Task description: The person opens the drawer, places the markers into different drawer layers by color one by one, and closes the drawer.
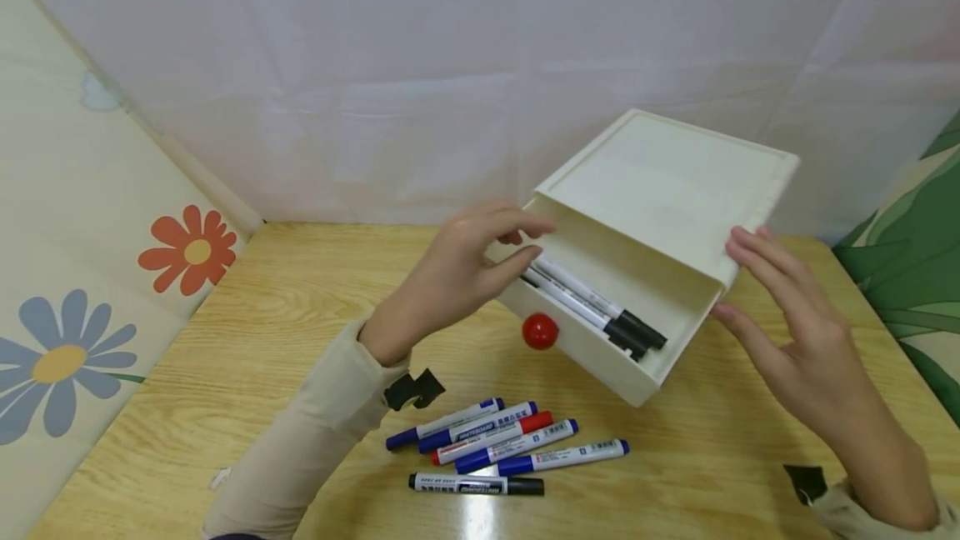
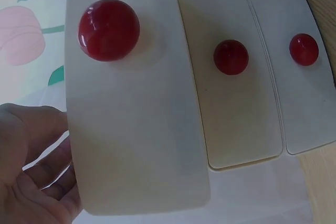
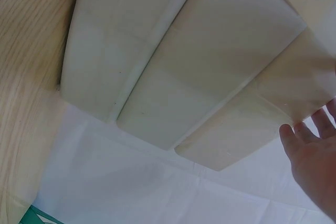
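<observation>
The left grip (image 1: 468, 261) hangs over the left end of the open top drawer (image 1: 592, 361). Its fingers are bent, with a small gap between the thumb and first finger, and it seems to hold nothing. The right grip (image 1: 798, 336) has its fingers spread and almost straight. They touch the right side of the white drawer box (image 1: 667, 182), and the thumb is down by the side of the drawer.

At least two black-capped markers (image 1: 592, 298) lie side by side in the top drawer. A round red knob (image 1: 540, 331) sticks out of the drawer front. In the left wrist view, the middle drawer (image 2: 239, 119) and the bottom drawer (image 2: 310, 106) are shut, and each has a red knob too.

On the counter (image 1: 247, 340), near the box, lie six more markers: four blue markers (image 1: 562, 457), one red marker (image 1: 491, 438) and one black marker (image 1: 477, 484). The black one is nearest the person.

The work looks only part done. The top drawer is pulled out and has some black markers in it. The six on the counter are not in any drawer, and the top drawer is not closed.

Behind it all hangs a pale cloth (image 1: 375, 123).
</observation>
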Action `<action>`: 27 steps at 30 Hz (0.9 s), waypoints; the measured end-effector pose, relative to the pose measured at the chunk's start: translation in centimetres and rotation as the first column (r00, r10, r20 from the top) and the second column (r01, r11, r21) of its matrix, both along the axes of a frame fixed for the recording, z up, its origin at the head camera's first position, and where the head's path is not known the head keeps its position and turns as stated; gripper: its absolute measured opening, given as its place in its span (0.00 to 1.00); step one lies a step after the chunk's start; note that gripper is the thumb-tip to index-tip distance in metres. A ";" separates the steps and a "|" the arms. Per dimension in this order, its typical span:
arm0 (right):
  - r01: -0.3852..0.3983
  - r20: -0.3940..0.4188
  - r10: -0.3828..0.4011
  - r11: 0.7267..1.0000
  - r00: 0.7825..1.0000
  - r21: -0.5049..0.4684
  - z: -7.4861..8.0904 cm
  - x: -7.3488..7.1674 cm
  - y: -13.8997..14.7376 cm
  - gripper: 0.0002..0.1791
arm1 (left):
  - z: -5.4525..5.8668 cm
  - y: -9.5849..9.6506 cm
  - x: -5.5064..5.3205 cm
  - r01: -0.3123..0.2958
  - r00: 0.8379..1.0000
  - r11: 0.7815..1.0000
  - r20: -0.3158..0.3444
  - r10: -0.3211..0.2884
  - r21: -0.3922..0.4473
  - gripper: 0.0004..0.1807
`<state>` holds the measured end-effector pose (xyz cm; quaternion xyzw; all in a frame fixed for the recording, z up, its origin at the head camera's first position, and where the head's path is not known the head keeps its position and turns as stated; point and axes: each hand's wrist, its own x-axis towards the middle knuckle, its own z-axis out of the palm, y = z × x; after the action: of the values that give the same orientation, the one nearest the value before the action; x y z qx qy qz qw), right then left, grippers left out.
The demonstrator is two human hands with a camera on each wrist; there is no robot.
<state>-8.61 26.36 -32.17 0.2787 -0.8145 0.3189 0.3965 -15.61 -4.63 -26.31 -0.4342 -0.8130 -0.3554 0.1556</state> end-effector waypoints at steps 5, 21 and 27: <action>0.001 0.002 -0.001 1.000 1.000 -0.001 0.0 0.0 0.0 0.39 | 0.0 -0.4 0.7 -0.006 1.000 0.999 0.003 0.006 0.039 0.15; -0.003 0.003 0.003 1.000 1.000 -0.001 -0.1 -0.1 0.1 0.39 | -1.1 -1.6 2.8 0.014 0.992 0.973 -0.124 0.015 0.230 0.15; 0.002 0.003 -0.002 1.000 1.000 0.005 -0.2 -0.1 0.2 0.39 | -2.0 -2.0 3.2 -0.001 0.994 0.968 -0.109 0.029 0.249 0.15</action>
<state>-8.71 26.54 -32.36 0.2783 -0.8162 0.3167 0.3949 -12.36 -6.61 -28.28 -0.4243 -0.7553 -0.4285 0.2568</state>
